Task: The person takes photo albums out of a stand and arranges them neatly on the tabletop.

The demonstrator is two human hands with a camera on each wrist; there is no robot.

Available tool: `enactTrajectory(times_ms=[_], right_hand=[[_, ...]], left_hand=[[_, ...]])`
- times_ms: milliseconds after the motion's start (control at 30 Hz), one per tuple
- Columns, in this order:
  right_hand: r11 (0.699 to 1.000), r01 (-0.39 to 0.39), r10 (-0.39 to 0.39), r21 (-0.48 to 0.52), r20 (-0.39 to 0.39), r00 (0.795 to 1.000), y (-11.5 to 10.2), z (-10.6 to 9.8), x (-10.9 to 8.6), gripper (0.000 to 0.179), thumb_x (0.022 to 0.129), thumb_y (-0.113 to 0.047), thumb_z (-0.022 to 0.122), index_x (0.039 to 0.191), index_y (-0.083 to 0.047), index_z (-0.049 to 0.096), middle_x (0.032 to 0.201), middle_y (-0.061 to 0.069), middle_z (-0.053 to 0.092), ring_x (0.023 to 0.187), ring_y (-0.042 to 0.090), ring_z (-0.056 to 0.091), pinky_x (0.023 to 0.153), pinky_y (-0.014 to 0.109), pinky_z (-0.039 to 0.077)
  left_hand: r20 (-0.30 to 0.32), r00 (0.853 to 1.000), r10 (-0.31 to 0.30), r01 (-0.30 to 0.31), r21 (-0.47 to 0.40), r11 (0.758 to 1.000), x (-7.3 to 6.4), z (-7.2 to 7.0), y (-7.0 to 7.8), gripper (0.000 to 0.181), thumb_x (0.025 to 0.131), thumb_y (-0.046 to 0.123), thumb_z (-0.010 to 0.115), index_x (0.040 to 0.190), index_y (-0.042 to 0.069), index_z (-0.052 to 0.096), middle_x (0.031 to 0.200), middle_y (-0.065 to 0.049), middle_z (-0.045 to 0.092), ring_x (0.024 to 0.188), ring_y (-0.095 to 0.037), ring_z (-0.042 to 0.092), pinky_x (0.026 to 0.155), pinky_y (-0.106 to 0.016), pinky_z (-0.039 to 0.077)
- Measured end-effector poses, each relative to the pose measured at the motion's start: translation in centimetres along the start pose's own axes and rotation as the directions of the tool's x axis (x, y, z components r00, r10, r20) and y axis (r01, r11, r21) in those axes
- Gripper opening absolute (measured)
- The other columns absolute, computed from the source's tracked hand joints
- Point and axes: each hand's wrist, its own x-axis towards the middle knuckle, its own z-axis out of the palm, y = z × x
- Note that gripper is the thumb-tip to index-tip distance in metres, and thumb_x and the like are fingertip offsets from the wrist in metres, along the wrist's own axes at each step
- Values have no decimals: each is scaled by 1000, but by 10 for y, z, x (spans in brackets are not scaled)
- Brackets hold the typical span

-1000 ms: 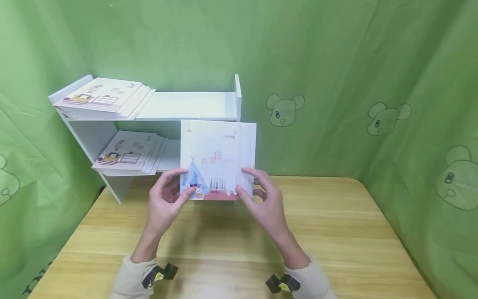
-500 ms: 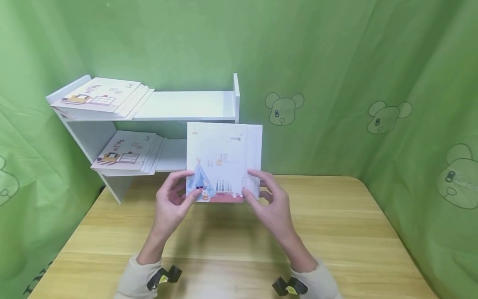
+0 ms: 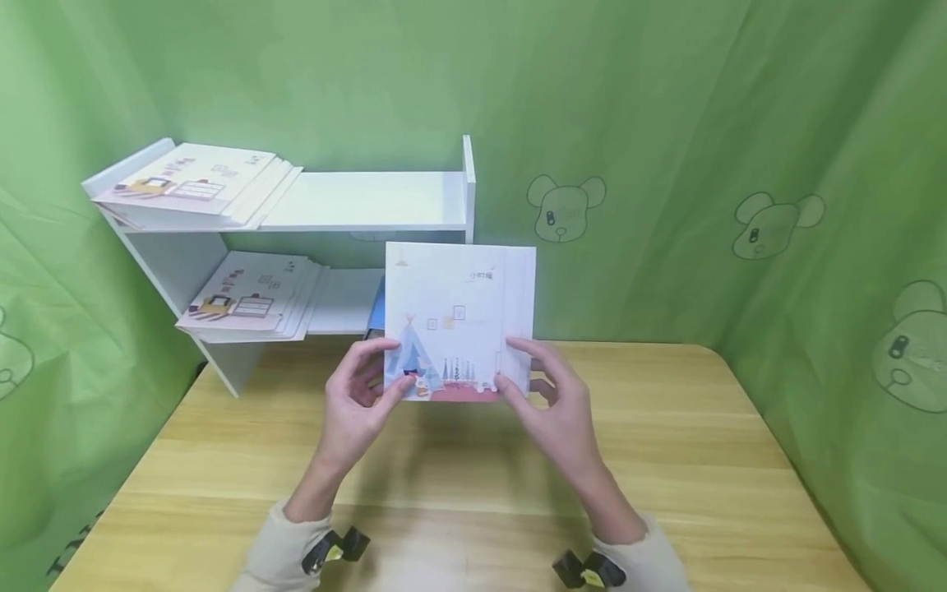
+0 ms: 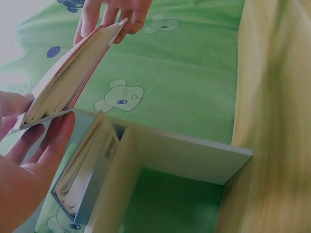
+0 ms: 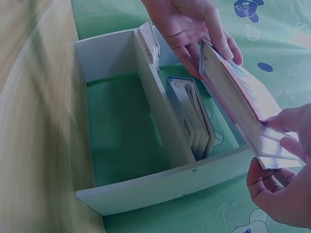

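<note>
Both hands hold a square white book (image 3: 459, 321), its cover printed with a blue tent and small trees, up in front of the shelf. At its lower left corner, my left hand (image 3: 362, 390) pinches it, thumb on the cover and other fingers behind. My right hand (image 3: 555, 403) grips the right edge the same way. Pale page edges and red cover lining show on the book (image 4: 73, 73) in the left wrist view. Behind it, a blue book (image 3: 377, 308) on the lower shelf is mostly hidden; the right wrist view shows this blue book (image 5: 187, 116) standing with its pages fanned.
A white two-tier shelf (image 3: 370, 201) stands at the back left of the wooden table (image 3: 666, 460). White illustrated books lean in an upper stack (image 3: 200, 185) and a lower stack (image 3: 247, 296) at its left end. A green curtain (image 3: 651, 123) with bear drawings surrounds the table.
Both hands have moved to the right together with the white book. Part of the blue book on the lower shelf has come into view behind it.
</note>
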Motion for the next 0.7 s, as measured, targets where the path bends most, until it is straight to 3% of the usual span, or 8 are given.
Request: enactTrajectory(times_ms=[700], right_hand=[[999,-39,38,-29,-14,999,4,-28,-1,48,88,0,79,133,-12,66,130,7,64,102,26,63,80,27,63]], left_hand=[[-7,1000,-14,13,-14,1000,1,30,-13,48,86,-16,71,130,-5,56,126,-19,58,106,-28,69,84,-41,64]])
